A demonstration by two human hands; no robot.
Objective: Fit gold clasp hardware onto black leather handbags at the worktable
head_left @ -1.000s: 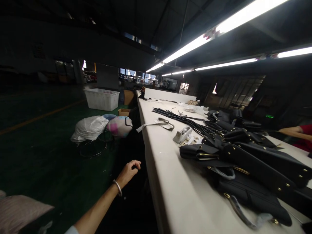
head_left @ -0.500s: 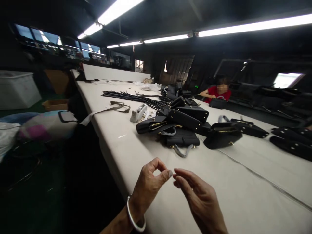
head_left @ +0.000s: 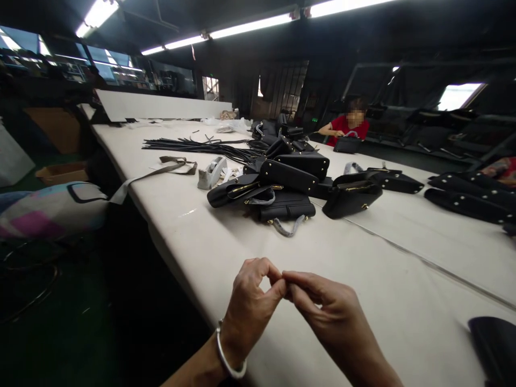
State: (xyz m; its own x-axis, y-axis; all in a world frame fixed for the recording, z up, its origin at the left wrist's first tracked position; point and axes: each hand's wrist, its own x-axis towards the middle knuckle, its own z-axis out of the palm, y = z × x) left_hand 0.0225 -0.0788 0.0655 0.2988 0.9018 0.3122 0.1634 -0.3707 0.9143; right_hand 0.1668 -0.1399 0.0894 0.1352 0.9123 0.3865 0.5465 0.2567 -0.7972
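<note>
My left hand, with a pale bangle round its wrist, pinches thumb and forefinger together over the near part of the table. Against those fingertips press the thumb and fingers of my right hand, also closed in a pinch. Whatever lies between the fingertips is too small or too hidden to make out. Beyond the hands, a pile of black handbags lies on the white table. One bag's wrapped handle points toward me.
A tape dispenser stands left of the bags, near a grey strap and a bundle of black strips. Across the table sits a person in red with a black bag. More dark pieces lie at right; a black object is near right.
My hands have come together, the right fingertips now meeting the left ones. The view has shifted, so the table's contents appear further left and higher, and a black object shows at lower right.
</note>
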